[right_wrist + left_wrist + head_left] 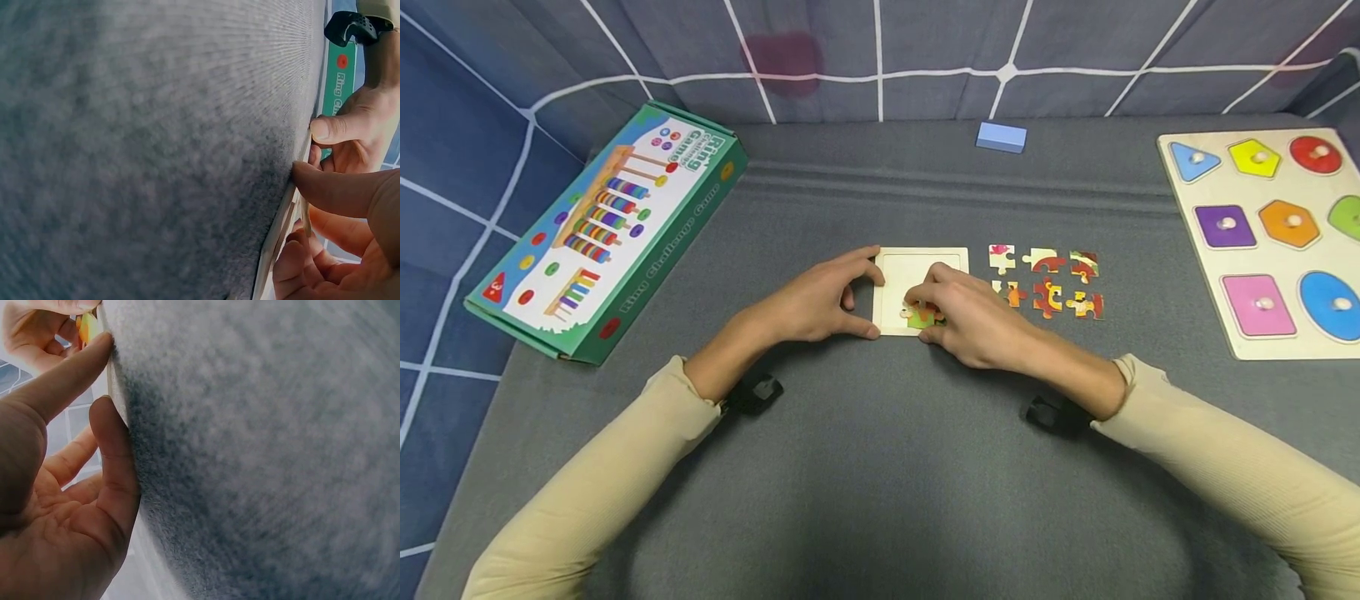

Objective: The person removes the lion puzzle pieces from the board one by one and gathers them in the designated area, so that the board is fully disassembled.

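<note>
A small square wooden puzzle tray point(891, 287) lies on the grey surface in the middle of the head view. My left hand point(820, 302) holds its left side, thumb at the near corner and bent fingers toward the far corner. Over the tray's near right part, my right hand point(973, 321) pinches a jigsaw piece point(305, 215), seen tilted and edge-on in the right wrist view. A green-bottomed piece point(917, 318) shows inside the tray under those fingers. Several loose jigsaw pieces point(1047, 297) lie in two rows to the right, one partly covered by the right hand.
At the left stands a green Ring Challenge Game box point(602, 233). On the far right lies a wooden board point(1210, 258) of coloured knobbed shapes. A blue block point(1001, 137) sits at the back, before a tiled-pattern cloth wall point(940, 50).
</note>
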A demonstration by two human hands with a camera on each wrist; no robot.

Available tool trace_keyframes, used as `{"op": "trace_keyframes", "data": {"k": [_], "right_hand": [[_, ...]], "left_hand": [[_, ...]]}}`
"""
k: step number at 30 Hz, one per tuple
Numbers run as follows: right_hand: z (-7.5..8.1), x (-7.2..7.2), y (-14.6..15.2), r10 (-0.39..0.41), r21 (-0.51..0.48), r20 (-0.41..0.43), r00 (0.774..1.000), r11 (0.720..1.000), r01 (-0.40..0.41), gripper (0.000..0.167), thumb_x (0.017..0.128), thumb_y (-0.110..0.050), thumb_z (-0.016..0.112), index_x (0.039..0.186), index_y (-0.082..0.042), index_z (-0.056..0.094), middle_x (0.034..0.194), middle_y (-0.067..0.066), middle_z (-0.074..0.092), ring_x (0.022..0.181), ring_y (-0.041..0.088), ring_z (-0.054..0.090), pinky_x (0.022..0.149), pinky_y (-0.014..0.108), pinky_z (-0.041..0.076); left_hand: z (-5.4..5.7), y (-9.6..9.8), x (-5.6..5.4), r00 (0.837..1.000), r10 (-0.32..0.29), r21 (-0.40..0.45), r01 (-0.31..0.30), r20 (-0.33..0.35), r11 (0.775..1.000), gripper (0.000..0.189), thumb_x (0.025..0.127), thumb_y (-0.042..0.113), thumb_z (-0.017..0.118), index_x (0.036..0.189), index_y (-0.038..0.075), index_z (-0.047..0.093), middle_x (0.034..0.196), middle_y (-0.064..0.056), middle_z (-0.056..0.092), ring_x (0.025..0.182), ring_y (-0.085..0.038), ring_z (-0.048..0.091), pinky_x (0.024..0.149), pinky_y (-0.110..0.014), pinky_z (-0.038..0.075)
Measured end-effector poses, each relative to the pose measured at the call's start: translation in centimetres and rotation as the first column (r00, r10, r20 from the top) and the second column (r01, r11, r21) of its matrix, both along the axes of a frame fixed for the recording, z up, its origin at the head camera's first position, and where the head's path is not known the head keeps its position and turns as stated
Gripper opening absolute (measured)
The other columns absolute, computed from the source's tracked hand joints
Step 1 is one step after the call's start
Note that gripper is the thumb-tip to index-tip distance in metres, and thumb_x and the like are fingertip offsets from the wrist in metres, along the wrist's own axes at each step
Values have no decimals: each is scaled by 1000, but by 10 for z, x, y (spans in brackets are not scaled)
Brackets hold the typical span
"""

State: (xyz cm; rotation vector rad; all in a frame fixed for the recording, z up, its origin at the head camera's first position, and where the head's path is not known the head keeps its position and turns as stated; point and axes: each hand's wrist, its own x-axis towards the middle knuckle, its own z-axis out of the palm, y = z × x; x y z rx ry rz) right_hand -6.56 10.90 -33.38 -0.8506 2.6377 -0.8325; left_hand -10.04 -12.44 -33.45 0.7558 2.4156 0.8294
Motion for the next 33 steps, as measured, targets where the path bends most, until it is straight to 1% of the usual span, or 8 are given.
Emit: {"op": "trace_keyframes", "data": {"k": [8,13,20,24,27,31,33], "right_hand": [[1,0,3,15,-1,-1,1000,1000,-15,34,84,-5,78,117,-5,68,96,4,52,77,19,50,68,33,41],[7,-1,8,33,-20,3,999,999,-33,31,85,-5,77,115,-6,68,96,4,53,77,18,50,68,34,41],[15,1,17,54,-8,28,998,999,-54,29,87,-8,76,115,-10,68,98,2,54,80,18,49,69,34,40],[16,3,25,70,-26,4,998,997,-70,29,88,-6,74,116,-10,68,101,0,58,83,16,51,72,35,42],[16,5,31,78,-42,-15,997,996,-79,30,88,-3,73,117,-9,67,105,-1,62,90,15,55,80,36,43],[16,8,38,67,-46,-12,998,997,-67,34,88,-3,73,121,-7,66,111,0,64,97,17,58,88,40,44],[17,9,41,62,-45,-12,998,997,-63,36,88,-3,73,123,-6,65,112,1,64,97,17,58,89,41,44]], "left_hand": [[0,0,0,1000,-2,-3,2,0,1000,57,79,23,86,125,8,56,160,-12,23,78,-17,52,79,-35,41],[1,0,0,1000,-3,-5,3,0,1000,57,79,22,86,125,8,55,160,-12,23,78,-17,52,80,-36,41],[1,0,0,1000,1,-10,-1,0,1000,57,79,23,86,125,8,56,160,-12,24,78,-17,52,82,-36,41],[1,0,1,1000,4,-7,-4,3,1000,57,79,22,86,124,8,56,160,-12,23,78,-17,52,82,-36,41],[1,0,1,1000,4,-9,-4,0,1000,57,79,22,86,125,8,56,160,-12,23,78,-17,52,83,-37,41],[1,1,1,1000,6,-12,-6,-4,1000,56,79,23,86,124,8,56,160,-12,23,77,-17,52,83,-37,41],[1,1,1,1000,7,-10,-8,-6,1000,56,78,23,86,123,8,56,160,-12,24,78,-17,52,83,-36,41]]}}
